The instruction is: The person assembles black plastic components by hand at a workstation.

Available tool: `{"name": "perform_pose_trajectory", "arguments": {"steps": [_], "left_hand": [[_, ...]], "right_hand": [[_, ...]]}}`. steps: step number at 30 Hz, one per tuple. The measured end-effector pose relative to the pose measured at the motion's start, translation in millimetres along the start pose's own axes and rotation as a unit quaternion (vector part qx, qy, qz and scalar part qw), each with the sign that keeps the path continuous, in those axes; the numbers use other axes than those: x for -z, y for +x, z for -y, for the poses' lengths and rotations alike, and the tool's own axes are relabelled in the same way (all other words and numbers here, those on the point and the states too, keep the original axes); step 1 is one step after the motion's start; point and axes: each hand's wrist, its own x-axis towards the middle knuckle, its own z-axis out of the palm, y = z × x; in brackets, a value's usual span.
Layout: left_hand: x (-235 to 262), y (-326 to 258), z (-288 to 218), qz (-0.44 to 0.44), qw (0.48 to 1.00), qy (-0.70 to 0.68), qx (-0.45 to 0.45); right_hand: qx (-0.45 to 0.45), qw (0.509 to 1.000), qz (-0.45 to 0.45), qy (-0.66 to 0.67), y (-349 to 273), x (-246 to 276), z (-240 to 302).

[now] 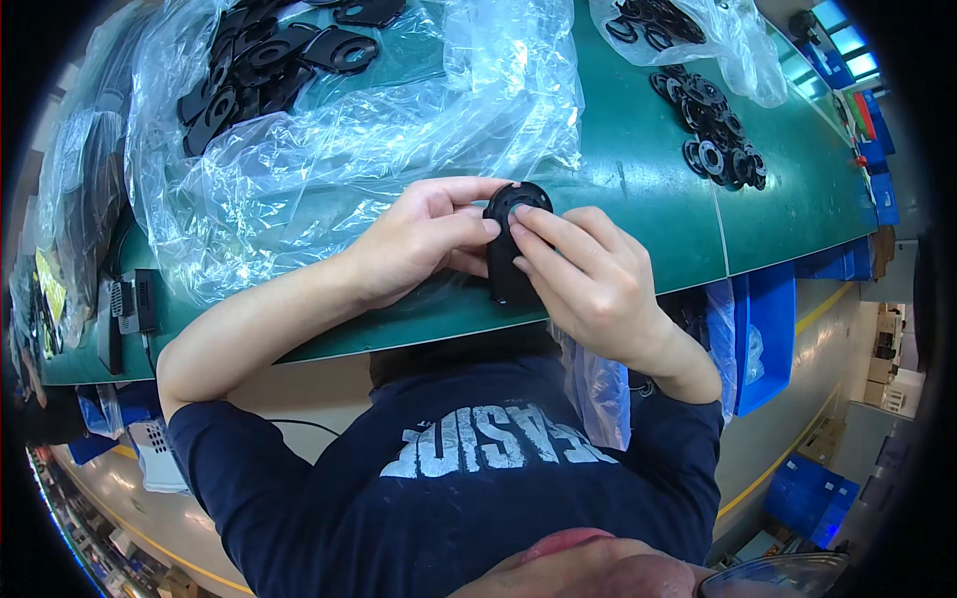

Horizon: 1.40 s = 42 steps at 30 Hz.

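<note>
Close to the front edge of the green table, a black plastic part (505, 279) with a rounded top and a straight lower body is held upright between my hands. My left hand (429, 234) grips its left side, thumb and index finger closed on the rounded end. The fingertips of my right hand (588, 274) are pinched together and press on the round face of that end. Whether a small piece sits under those right fingertips is hidden. Several similar black plastic parts (269, 55) lie heaped on clear plastic film at the far left.
Clear plastic film (399, 140) spreads over the left and middle of the green table (638, 199). Black rings (710, 125) lie loose at the far right, beside a plastic bag (743, 45) of more. A blue bin (766, 339) stands right of the table edge; a small black box (135, 301) sits left.
</note>
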Motion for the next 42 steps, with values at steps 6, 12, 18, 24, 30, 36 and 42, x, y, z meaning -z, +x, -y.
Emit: {"name": "perform_pose_trajectory", "arguments": {"steps": [6, 12, 18, 24, 30, 36, 42], "left_hand": [[-4, -2, 0, -0.016, 0.996, 0.086, 0.000], [-9, 1, 1, -0.012, 0.998, 0.062, -0.015], [-1, -1, 4, -0.014, 0.995, 0.100, -0.008], [-1, 1, 5, -0.023, 0.999, 0.043, 0.014], [-1, 3, 5, -0.030, 0.999, 0.026, 0.025], [0, 2, 3, -0.025, 0.999, 0.021, 0.032], [0, 2, 2, -0.019, 0.999, 0.027, 0.033]], "right_hand": [[0.013, 1.000, 0.014, 0.024, -1, 2, -6], [-0.319, 0.902, -0.009, 0.292, 0, 11, -12], [-0.398, 0.796, 0.055, 0.453, 6, 12, -27], [-0.282, 0.956, -0.072, 0.032, 40, 27, -162], [-0.266, 0.945, 0.018, -0.188, 67, 18, -268], [-0.316, 0.909, 0.099, -0.252, 77, 1, -275], [-0.242, 0.951, 0.106, -0.161, 63, 8, -269]]}}
